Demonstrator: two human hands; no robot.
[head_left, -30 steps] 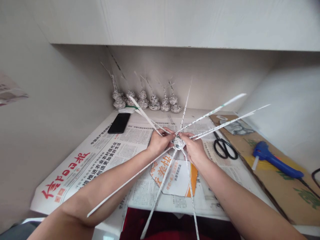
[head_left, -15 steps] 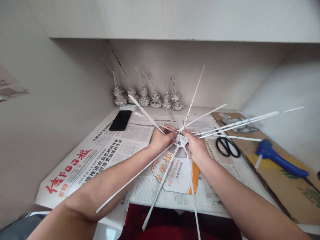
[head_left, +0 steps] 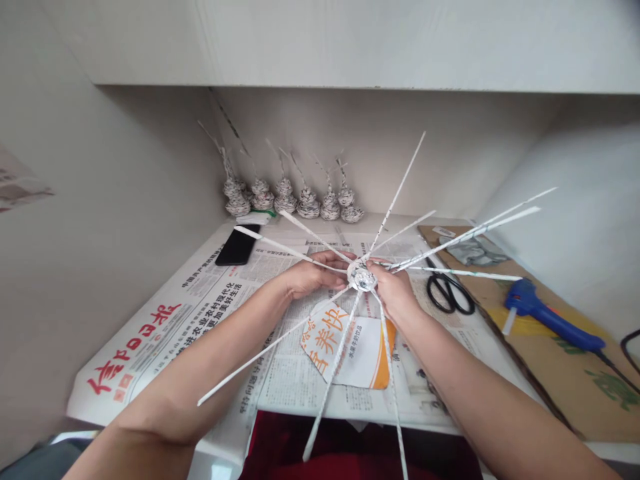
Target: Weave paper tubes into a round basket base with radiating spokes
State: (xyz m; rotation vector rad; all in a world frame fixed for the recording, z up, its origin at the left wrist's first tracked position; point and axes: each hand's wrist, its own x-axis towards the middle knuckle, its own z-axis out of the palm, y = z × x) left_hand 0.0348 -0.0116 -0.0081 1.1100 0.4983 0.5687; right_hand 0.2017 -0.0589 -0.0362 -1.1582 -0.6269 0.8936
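A small round weave of rolled newspaper strips (head_left: pixel 362 276) is held up above the table, with several long paper strips radiating from it. My right hand (head_left: pixel 397 290) pinches its right edge, thumb on top and the other fingers largely hidden underneath. On the left side, my left hand (head_left: pixel 315 275) has curled fingers at the edge of the weave and among the strips; one white strip (head_left: pixel 273 243) passes over it. Below the weave lies a cut piece of printed orange-and-white card (head_left: pixel 367 350).
Newspaper (head_left: pixel 165 353) covers the table. Several gourd-shaped paper weaves (head_left: pixel 309 203) line the back wall. A black phone (head_left: pixel 235 248) lies at left. Black-handled scissors (head_left: pixel 450 295) and a blue glue gun (head_left: pixel 550 317) on cardboard (head_left: pixel 595 407) are at right. A shelf (head_left: pixel 350 47) overhangs.
My left thumb has come off the top of the weave, and that hand has shifted slightly left. The strips have swung a little; one at left now lies over my left hand.
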